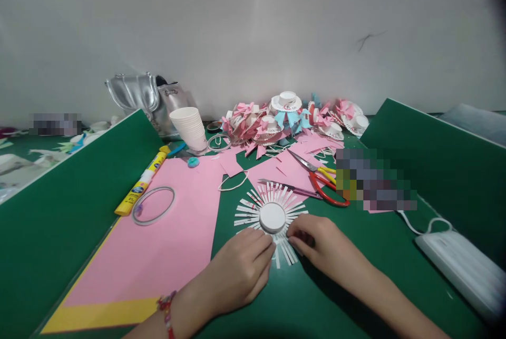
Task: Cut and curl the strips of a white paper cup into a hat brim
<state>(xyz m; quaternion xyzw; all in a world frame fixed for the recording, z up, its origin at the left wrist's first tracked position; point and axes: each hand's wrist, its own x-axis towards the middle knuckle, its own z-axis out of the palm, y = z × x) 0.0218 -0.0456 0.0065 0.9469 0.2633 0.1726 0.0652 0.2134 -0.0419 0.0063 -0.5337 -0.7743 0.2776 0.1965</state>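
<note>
A paper cup (pixel 272 216), its wall cut into many strips fanned out like rays, lies base up on the green table in front of me. My left hand (pixel 249 260), a beaded bracelet at its wrist, has its fingers closed on strips at the cup's near left side. At the near right side, my right hand (pixel 316 239) pinches at a strip with thumb and forefinger. Just beyond the cup lie red-and-yellow-handled scissors (pixel 330 191) and a pair of pointed tweezers or a slim blade (pixel 290 187).
Pink paper (pixel 185 244) covers the left, with a tape ring (pixel 154 206) and a yellow glue stick (pixel 138 186) there. Behind stand stacked paper cups (pixel 188 128), a silver bag (pixel 138 96) and heaped small paper hats (pixel 272 123). Green dividers (pixel 443 160) flank both sides; a mask (pixel 462 265) lies right.
</note>
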